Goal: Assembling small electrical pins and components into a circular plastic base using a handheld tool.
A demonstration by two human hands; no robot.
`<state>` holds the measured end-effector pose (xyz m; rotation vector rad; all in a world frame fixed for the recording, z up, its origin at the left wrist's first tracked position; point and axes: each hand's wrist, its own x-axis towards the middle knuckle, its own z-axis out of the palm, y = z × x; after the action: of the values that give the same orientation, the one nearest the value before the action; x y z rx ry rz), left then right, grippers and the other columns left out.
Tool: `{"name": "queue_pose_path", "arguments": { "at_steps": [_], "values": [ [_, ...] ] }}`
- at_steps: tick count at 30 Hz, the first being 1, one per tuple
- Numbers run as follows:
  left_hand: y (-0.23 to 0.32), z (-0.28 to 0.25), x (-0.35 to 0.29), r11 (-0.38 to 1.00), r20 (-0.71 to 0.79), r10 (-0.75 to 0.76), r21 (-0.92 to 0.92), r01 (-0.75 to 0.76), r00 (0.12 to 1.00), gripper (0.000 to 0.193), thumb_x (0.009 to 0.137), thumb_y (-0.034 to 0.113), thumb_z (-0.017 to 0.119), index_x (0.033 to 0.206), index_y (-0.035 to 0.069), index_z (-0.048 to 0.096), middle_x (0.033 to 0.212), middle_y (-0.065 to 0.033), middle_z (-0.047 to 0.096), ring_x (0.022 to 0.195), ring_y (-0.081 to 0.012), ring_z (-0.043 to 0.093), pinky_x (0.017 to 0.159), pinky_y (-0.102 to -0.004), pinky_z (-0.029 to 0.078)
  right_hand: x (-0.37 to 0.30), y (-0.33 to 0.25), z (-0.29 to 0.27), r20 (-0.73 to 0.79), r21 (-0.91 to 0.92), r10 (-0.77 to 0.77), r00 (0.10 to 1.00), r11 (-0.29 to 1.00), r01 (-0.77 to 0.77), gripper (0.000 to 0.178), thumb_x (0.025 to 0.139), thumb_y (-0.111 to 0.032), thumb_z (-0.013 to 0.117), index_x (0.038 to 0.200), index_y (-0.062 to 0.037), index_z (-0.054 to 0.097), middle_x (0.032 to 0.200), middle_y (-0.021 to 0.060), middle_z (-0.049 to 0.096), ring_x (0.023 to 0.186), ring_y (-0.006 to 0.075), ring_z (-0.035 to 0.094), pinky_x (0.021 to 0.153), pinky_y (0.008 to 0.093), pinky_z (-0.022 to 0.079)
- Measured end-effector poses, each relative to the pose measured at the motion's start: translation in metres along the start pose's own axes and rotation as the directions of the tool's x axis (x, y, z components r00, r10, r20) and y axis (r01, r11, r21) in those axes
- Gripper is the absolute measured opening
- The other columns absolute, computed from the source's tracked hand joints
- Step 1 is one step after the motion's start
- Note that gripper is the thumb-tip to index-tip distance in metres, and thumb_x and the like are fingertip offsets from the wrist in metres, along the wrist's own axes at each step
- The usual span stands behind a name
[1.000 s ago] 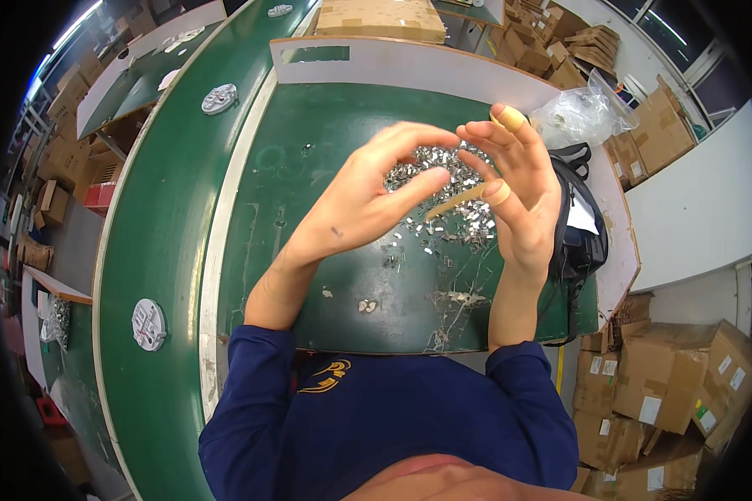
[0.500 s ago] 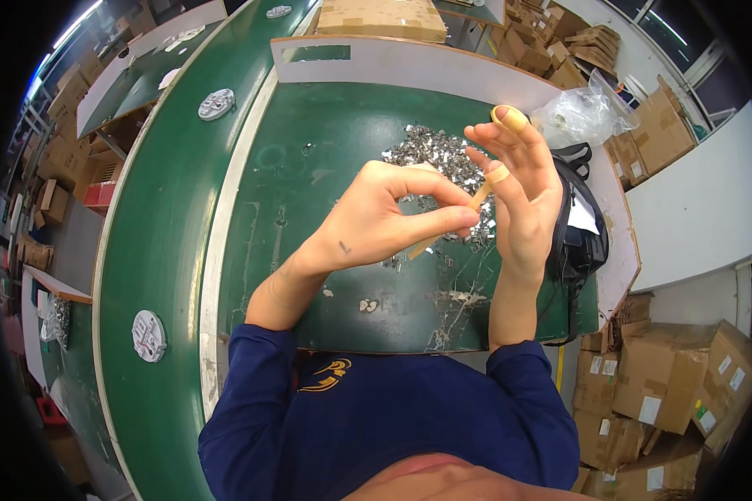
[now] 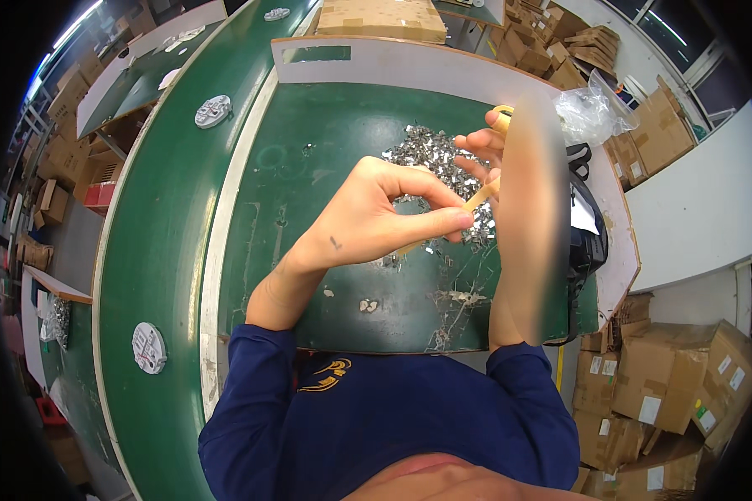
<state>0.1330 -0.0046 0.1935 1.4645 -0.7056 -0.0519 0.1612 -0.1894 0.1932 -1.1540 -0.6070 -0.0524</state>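
My left hand (image 3: pixel 376 209) pinches a strip of pale yellow tape (image 3: pixel 479 198) between thumb and forefinger. The strip runs to the thumb of my right hand (image 3: pixel 510 188), and its loose tail hangs below my left fingers. My right hand is raised with its fingers apart. Another yellow band (image 3: pixel 502 117) sits at a fingertip of that hand. A blurred patch hides much of the right palm and wrist. Behind both hands, a pile of small shiny metal parts (image 3: pixel 430 150) lies on the green tabletop (image 3: pixel 351 108).
A black backpack (image 3: pixel 589 242) and a clear plastic bag (image 3: pixel 593 113) are at the right. Along the left runs a green conveyor belt (image 3: pixel 163 225) carrying round grey metal parts (image 3: pixel 149 348). Stacked cardboard boxes (image 3: pixel 660 359) stand at the lower right.
The round parts on the belt have slid slightly nearer. My left hand has shifted slightly, still pinching the tape. My right hand has turned a little, its fingers still apart.
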Motion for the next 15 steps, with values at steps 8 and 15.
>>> {"name": "queue_pose_path", "arguments": {
  "at_steps": [8,15],
  "values": [
    [0.002,-0.001,-0.004,0.999,0.008,-0.025,0.024,0.025,1.000,0.006,0.083,-0.001,0.067,0.087,-0.005,0.070,0.079,-0.0120,0.067,0.073,-0.0155,0.064,0.065,-0.0263,0.051,0.000,0.002,0.001,0.001,-0.189,-0.049,0.999,0.981,0.048,0.060,0.077,-0.003,0.064,0.132,0.0053,0.042,0.114,0.0167,0.057,0.113,0.0282,0.056,0.098,0.0398,0.044],
    [0.010,0.001,-0.006,0.999,-0.011,-0.048,-0.001,0.048,0.999,0.008,0.084,-0.001,0.067,0.090,-0.006,0.069,0.080,-0.0127,0.068,0.074,-0.0151,0.064,0.065,-0.0270,0.052,-0.003,0.003,0.005,0.037,-0.244,-0.057,0.998,0.968,0.064,0.063,0.073,0.002,0.073,0.130,0.0020,0.045,0.113,0.0121,0.057,0.110,0.0193,0.055,0.094,0.0327,0.044]
  ]
}}
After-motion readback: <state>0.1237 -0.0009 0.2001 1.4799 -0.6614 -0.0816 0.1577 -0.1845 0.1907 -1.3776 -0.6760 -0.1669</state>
